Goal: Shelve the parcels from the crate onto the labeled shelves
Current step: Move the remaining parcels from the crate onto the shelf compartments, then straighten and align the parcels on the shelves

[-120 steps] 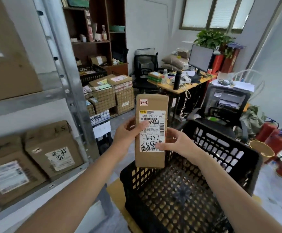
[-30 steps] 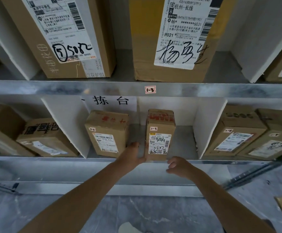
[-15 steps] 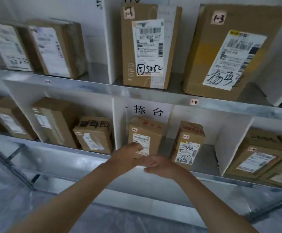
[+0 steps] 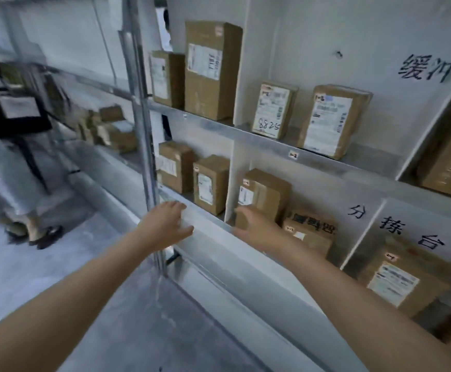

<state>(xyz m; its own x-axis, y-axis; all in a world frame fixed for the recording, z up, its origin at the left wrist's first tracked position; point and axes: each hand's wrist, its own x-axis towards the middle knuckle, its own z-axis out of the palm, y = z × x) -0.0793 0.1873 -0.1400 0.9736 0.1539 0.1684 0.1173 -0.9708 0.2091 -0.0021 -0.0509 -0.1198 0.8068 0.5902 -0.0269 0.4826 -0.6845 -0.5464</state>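
Note:
I face a metal rack with cardboard parcels standing in white-divided bays. My left hand hovers with fingers spread at the front edge of the lower shelf, holding nothing. My right hand is empty too, fingers loose, overlapping the lower corner of a labelled parcel in the neighbouring bay; I cannot tell whether it touches the box. Another parcel lies low just right of that hand. The crate is out of view.
A steel upright post stands just left of my left hand. More parcels fill the upper shelf, such as a tall box. A person's legs and shoes are on the floor at far left, beside a blurred second rack.
My view has swung left along the rack. Both hands let go of the parcel on the lower shelf, drew back and moved left; that parcel is now out of frame.

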